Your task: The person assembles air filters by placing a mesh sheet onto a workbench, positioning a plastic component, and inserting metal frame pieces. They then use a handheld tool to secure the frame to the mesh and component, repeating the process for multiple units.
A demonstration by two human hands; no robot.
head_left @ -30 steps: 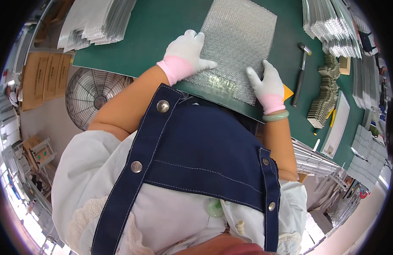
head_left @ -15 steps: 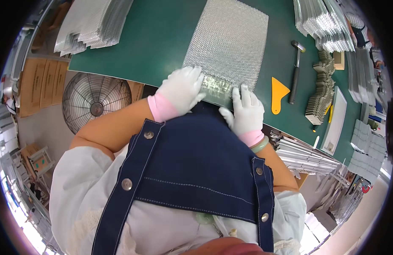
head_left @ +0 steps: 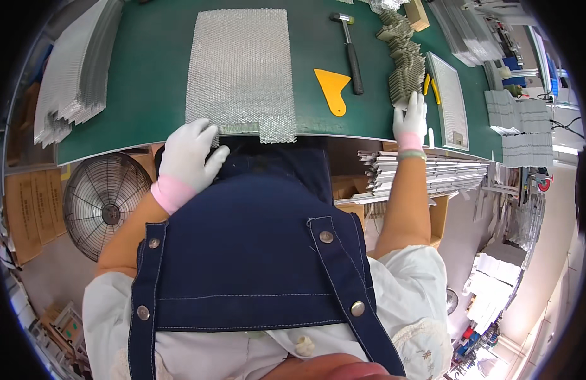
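A silvery mesh sheet [head_left: 241, 69] lies flat on the green table, with a notch in its near edge. My left hand [head_left: 188, 158], in a white glove with a pink cuff, rests at the sheet's near left corner. Its thumb stands apart from the fingers and I see nothing gripped. Off to the right, my gloved right hand [head_left: 410, 120] reaches to the near end of a row of thin grey-beige pieces [head_left: 404, 63]. Its fingers are stretched out and touch or nearly touch the end pieces; the fingertips' contact is partly hidden.
On the table [head_left: 147, 63] lie a yellow scraper [head_left: 333, 90], a hammer [head_left: 351, 57], yellow-handled pliers [head_left: 432, 88] and a white-framed panel [head_left: 449, 101]. Stacked mesh sheets [head_left: 81, 63] stand at the left. A fan [head_left: 109, 209] is below the left edge, metal strips [head_left: 426, 178] below the right.
My right hand has left the mesh sheet and moved right to the row of thin pieces. My left hand stays at the sheet's near left corner. The view has swung to the right.
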